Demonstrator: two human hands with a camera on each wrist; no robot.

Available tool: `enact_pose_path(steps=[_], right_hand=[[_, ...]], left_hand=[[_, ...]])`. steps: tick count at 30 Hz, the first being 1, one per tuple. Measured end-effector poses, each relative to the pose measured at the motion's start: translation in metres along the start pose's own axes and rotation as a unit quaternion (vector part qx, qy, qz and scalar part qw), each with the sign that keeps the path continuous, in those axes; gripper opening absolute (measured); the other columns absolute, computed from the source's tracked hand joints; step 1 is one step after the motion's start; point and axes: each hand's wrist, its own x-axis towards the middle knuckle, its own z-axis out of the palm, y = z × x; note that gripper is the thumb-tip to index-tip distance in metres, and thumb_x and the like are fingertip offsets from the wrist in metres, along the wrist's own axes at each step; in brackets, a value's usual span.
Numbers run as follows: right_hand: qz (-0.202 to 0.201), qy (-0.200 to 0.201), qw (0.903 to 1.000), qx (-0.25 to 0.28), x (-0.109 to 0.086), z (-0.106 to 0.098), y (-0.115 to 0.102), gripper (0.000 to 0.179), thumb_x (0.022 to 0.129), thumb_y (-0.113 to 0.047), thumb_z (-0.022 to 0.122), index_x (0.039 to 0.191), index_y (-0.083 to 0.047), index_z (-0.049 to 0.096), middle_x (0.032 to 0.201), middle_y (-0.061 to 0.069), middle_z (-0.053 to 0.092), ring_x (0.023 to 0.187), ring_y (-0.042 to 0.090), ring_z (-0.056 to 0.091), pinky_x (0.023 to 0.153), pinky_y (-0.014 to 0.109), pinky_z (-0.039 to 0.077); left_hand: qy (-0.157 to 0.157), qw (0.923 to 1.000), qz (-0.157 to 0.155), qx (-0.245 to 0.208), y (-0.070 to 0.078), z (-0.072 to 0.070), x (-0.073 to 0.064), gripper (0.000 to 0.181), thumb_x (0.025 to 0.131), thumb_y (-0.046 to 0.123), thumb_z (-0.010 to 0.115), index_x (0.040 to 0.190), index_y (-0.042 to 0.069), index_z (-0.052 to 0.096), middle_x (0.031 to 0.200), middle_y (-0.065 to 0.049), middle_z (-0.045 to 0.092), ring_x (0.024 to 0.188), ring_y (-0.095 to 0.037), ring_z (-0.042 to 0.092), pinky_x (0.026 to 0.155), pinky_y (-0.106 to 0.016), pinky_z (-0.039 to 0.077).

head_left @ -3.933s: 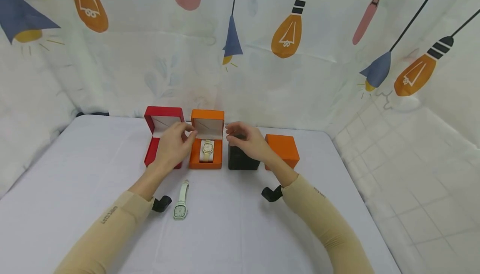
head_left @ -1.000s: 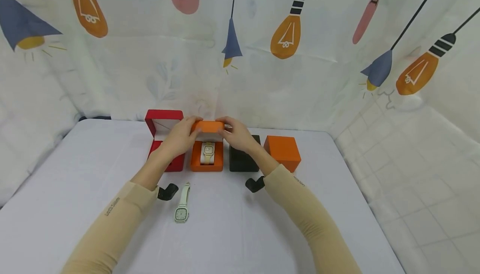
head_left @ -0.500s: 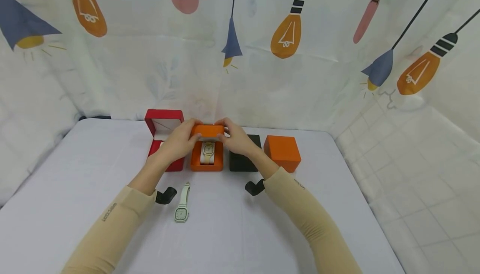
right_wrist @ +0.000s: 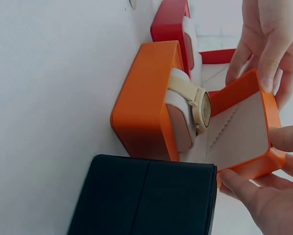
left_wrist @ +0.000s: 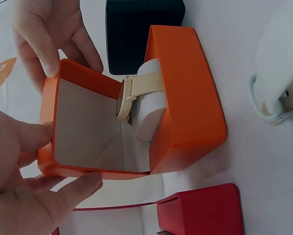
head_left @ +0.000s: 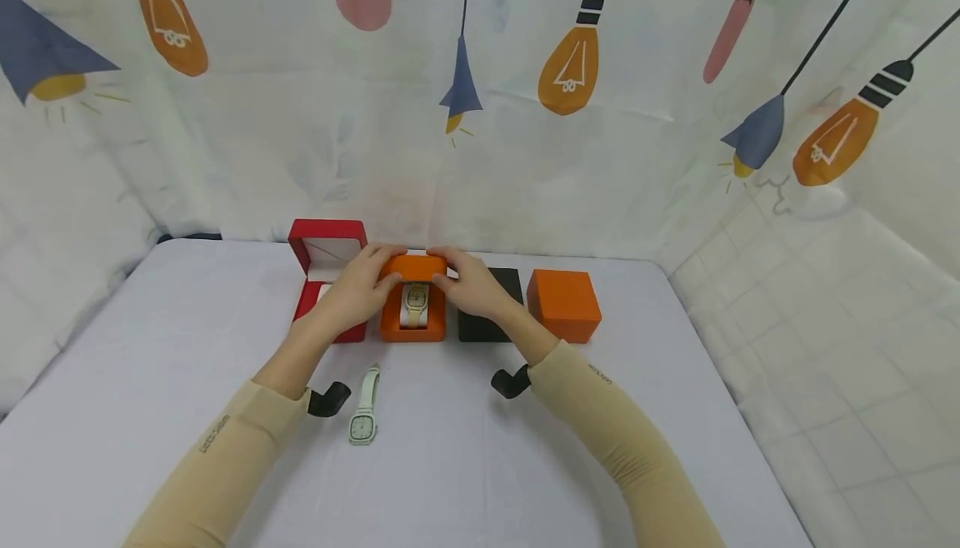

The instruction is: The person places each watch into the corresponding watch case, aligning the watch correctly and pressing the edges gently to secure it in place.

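Note:
An orange watch box [head_left: 412, 335] stands upright on the table with its hinged lid [head_left: 413, 268] tilted forward, partly lowered. Inside, a cream-strapped watch [head_left: 416, 298] is wrapped round a white cushion [left_wrist: 151, 115]. My left hand [head_left: 358, 288] holds the lid's left side, thumb on the front rim and fingers over the top and side. On the opposite side, my right hand [head_left: 476, 288] grips the lid the same way. Both wrist views show the white lining of the lid, and a gap between lid and base.
Left of the orange box is an open red watch box [head_left: 327, 230], partly behind my left hand. A black box [head_left: 483, 329] and a closed orange box [head_left: 564, 298] stand to the right. A pale green watch [head_left: 362, 425] lies in front on the white tablecloth [head_left: 450, 465].
Earlier both hands hovered apart beside the raised lid. They have since taken hold of it, and over the last second it has tipped further forward and down over the watch.

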Motion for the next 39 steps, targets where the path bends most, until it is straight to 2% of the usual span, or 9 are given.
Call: enact_pose_path(steps=[4, 14, 23, 31, 39], right_hand=[[-0.006, 0.003, 1.0000, -0.002, -0.001, 0.003, 0.001, 0.047, 0.106, -0.012, 0.057, 0.151, -0.006, 0.047, 0.150, 0.011, 0.052, 0.140, 0.025, 0.048, 0.113, 0.042, 0.041], [-0.015, 0.022, 0.9996, -0.005, -0.008, 0.009, 0.003, 0.045, 0.105, -0.010, 0.059, 0.149, -0.006, 0.050, 0.149, 0.009, 0.053, 0.135, 0.021, 0.051, 0.111, 0.035, 0.043], [-0.038, 0.029, 0.9988, -0.011, -0.013, 0.011, 0.001, 0.046, 0.103, -0.006, 0.061, 0.148, -0.001, 0.049, 0.150, 0.014, 0.051, 0.138, 0.025, 0.049, 0.109, 0.040, 0.046], [-0.047, 0.033, 0.9980, -0.025, -0.017, 0.016, 0.001, 0.045, 0.102, -0.003, 0.061, 0.146, 0.002, 0.050, 0.149, 0.015, 0.052, 0.138, 0.027, 0.049, 0.107, 0.043, 0.047], [-0.053, 0.035, 0.9959, -0.065, -0.020, 0.021, 0.000, 0.043, 0.101, -0.003, 0.063, 0.143, 0.002, 0.053, 0.149, 0.015, 0.052, 0.139, 0.027, 0.048, 0.104, 0.034, 0.049]], left_hand=[[0.005, 0.9999, 0.008, -0.004, -0.003, 0.001, -0.003, 0.043, 0.104, 0.006, 0.057, 0.145, -0.005, 0.048, 0.143, -0.025, 0.046, 0.127, -0.041, 0.049, 0.111, -0.058, 0.040], [0.002, 1.0000, 0.003, -0.009, -0.003, 0.004, -0.008, 0.043, 0.104, 0.008, 0.059, 0.144, -0.005, 0.049, 0.143, -0.023, 0.046, 0.126, -0.040, 0.049, 0.109, -0.057, 0.042], [0.007, 0.9999, 0.002, -0.014, -0.004, 0.005, -0.013, 0.044, 0.102, 0.007, 0.062, 0.143, -0.004, 0.049, 0.144, -0.023, 0.045, 0.126, -0.040, 0.050, 0.108, -0.056, 0.043], [0.005, 0.9999, 0.014, -0.009, -0.007, 0.008, -0.018, 0.046, 0.101, 0.007, 0.064, 0.144, -0.002, 0.051, 0.141, -0.023, 0.046, 0.126, -0.042, 0.050, 0.108, -0.058, 0.043], [0.003, 0.9999, 0.012, 0.009, -0.007, 0.009, -0.020, 0.052, 0.099, 0.008, 0.066, 0.148, -0.003, 0.050, 0.146, -0.026, 0.044, 0.126, -0.044, 0.051, 0.104, -0.058, 0.047]])
